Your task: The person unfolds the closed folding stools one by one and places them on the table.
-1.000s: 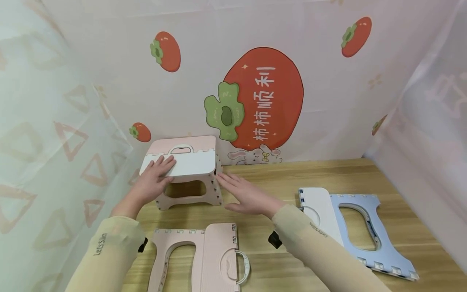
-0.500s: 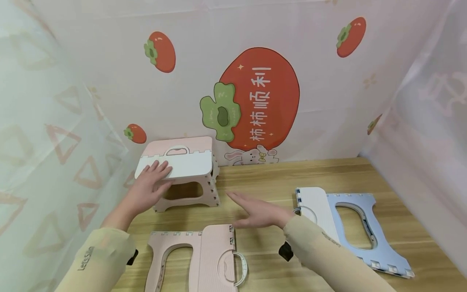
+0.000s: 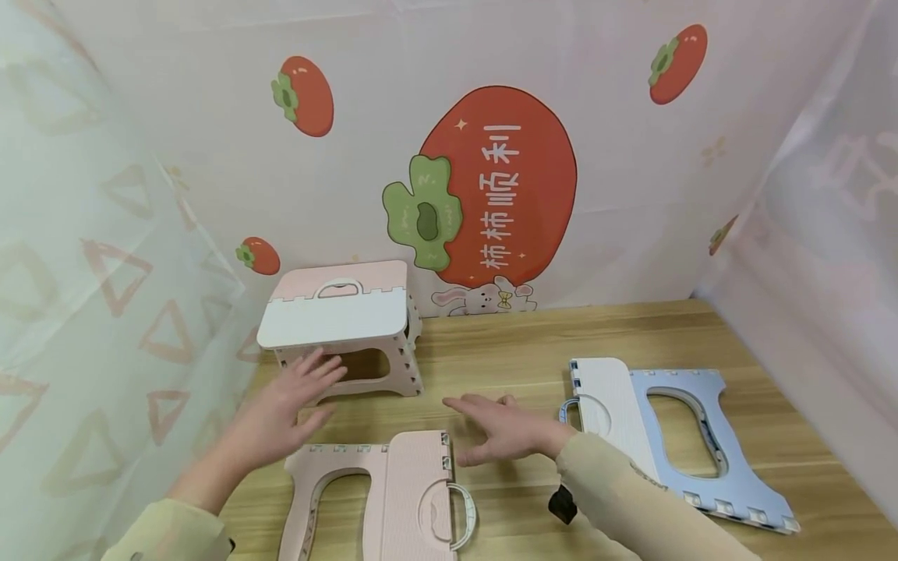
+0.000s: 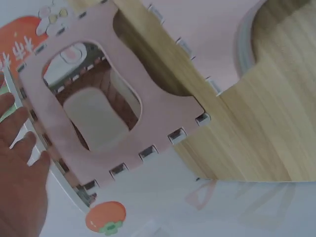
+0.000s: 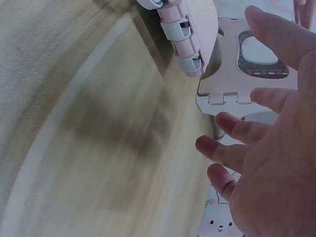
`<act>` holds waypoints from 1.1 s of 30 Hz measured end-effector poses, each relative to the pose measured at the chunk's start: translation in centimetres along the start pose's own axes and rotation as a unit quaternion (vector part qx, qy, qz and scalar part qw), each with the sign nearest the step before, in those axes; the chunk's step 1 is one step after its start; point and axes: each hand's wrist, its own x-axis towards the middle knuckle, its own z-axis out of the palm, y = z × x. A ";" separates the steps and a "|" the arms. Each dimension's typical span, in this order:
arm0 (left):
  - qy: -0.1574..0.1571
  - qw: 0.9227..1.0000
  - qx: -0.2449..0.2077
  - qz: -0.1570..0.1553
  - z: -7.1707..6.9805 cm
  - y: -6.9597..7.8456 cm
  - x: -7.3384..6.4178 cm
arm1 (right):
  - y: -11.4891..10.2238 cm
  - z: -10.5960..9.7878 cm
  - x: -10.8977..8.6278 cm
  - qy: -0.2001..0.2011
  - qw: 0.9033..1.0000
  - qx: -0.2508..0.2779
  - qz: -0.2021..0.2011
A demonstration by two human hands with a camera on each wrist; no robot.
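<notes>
An unfolded step stool (image 3: 330,319) with a pink and white top and pink legs stands upright at the back left. My left hand (image 3: 281,413), fingers spread, hovers in front of it. Between my hands at the front lies a folded pink stool (image 3: 417,491), flat on the wooden table, its white loop handle pointing right. My right hand (image 3: 508,428) floats just right of that folded stool, fingers apart and holding nothing. In the right wrist view the right hand (image 5: 276,143) shows its palm with loosely extended fingers. The left wrist view shows the left hand (image 4: 22,173) only partly.
A folded blue and white stool (image 3: 701,436) lies on the right side of the wooden table (image 3: 519,351). Behind the table hangs a white sheet (image 3: 617,234) printed with persimmons. Sheets also close off the left and right sides.
My left hand has come off the standing stool's top and moved down toward me. The right hand has left that stool's side and drawn back to near the folded pink one.
</notes>
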 end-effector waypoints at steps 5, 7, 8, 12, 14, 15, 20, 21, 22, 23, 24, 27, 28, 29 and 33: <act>-0.118 0.992 -0.040 -0.016 1.3 1.9 -2.2 | 0.0 0.6 -0.3 0.023 1.000 -0.013 0.001; -0.153 0.986 -0.059 -0.011 2.0 2.3 -3.0 | 0.1 0.7 -0.5 0.027 1.000 -0.013 -0.003; -0.169 0.983 -0.067 -0.009 2.4 2.5 -3.4 | 0.1 0.8 -0.6 0.027 1.000 -0.010 -0.005; -0.217 0.971 -0.099 -0.004 3.9 2.9 -5.1 | 0.3 1.2 -0.8 0.024 1.000 0.006 -0.004; -0.229 0.968 -0.098 0.007 4.7 3.0 -5.8 | 0.3 1.4 -1.0 0.022 1.000 0.011 -0.004; -0.233 0.968 -0.093 0.013 5.1 3.0 -6.2 | 0.3 1.5 -1.0 0.021 1.000 0.013 -0.004; -0.176 0.978 -0.045 0.099 7.1 2.5 -7.7 | 0.4 2.0 -1.2 0.012 1.000 0.000 -0.009; -0.152 0.980 -0.033 0.123 7.6 2.4 -7.9 | 0.4 2.1 -1.2 0.011 1.000 -0.001 -0.010; -0.133 0.981 -0.016 0.142 8.0 2.3 -8.1 | 0.4 2.2 -1.2 0.009 1.000 -0.002 -0.010; -0.109 0.981 0.006 0.163 8.4 2.2 -8.4 | 0.5 2.2 -1.3 0.007 1.000 -0.004 -0.009; -0.089 0.979 0.028 0.180 8.8 2.2 -8.6 | 0.5 2.3 -1.3 0.005 1.000 -0.004 -0.008; -0.045 0.971 0.090 0.215 9.9 2.1 -9.1 | 0.5 2.5 -1.4 -0.003 1.000 -0.002 -0.004; -0.044 0.970 0.102 0.217 10.1 2.1 -9.2 | 0.4 2.6 -1.4 -0.005 1.000 -0.004 -0.002; -0.043 0.970 0.105 0.216 10.3 2.1 -9.4 | 0.4 2.6 -1.5 -0.007 1.000 -0.006 -0.001; -0.109 0.978 0.067 0.167 10.5 2.3 -9.9 | 0.3 2.9 -1.5 -0.011 1.000 -0.017 0.001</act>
